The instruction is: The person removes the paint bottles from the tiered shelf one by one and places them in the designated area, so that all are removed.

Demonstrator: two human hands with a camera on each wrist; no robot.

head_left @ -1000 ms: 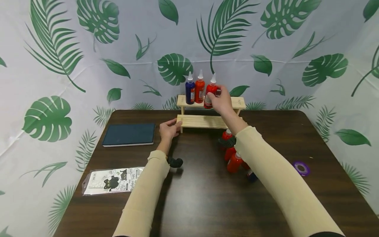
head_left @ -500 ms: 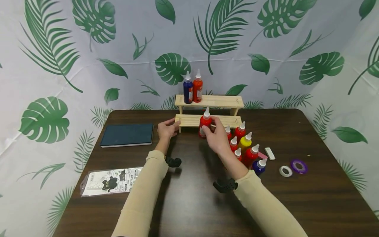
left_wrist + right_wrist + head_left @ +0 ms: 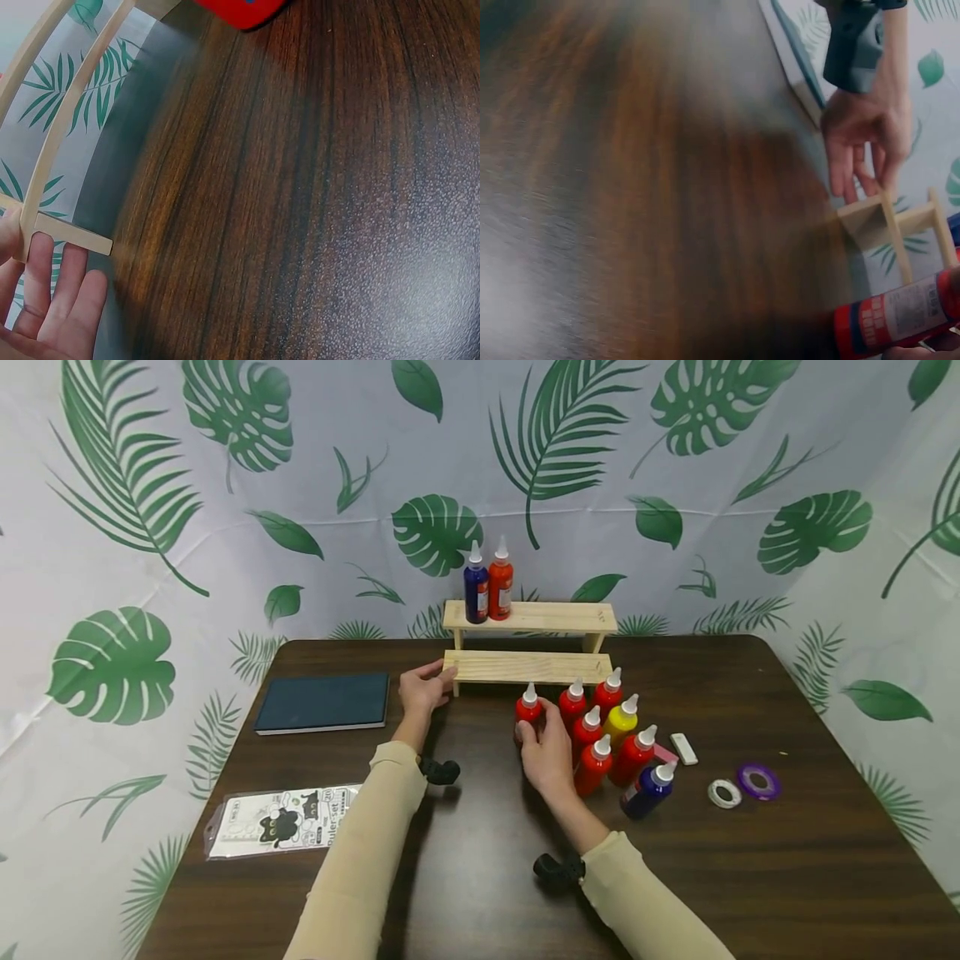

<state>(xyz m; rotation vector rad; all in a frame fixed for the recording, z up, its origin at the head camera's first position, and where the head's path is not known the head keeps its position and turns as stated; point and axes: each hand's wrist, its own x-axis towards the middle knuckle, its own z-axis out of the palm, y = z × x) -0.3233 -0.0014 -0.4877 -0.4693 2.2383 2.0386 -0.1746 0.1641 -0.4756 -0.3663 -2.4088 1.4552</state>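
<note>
My left hand point(image 3: 423, 687) grips the left end of a two-step wooden display rack point(image 3: 525, 667). In the left wrist view its thumb lies over the step's end and fingers reach beneath. My right hand point(image 3: 547, 752) holds a red squeeze bottle of paint point(image 3: 528, 708) with a white nozzle, upright in front of the rack; the right wrist view shows its label point(image 3: 915, 309). On the upper step stand a dark blue bottle point(image 3: 476, 589) and an orange-red bottle point(image 3: 501, 587), side by side at the left.
Right of my right hand, several red bottles point(image 3: 593, 766), a yellow bottle point(image 3: 621, 720) and a dark blue bottle point(image 3: 648, 790) stand grouped. Farther right lie a white eraser-like block point(image 3: 683, 749) and tape rolls point(image 3: 759, 782). A dark notebook point(image 3: 322, 702) and ruler set point(image 3: 281, 820) lie left.
My right hand has brought the red bottle from the upper step down and forward, in front of the rack beside the other bottles. The left hand keeps its grip on the rack.
</note>
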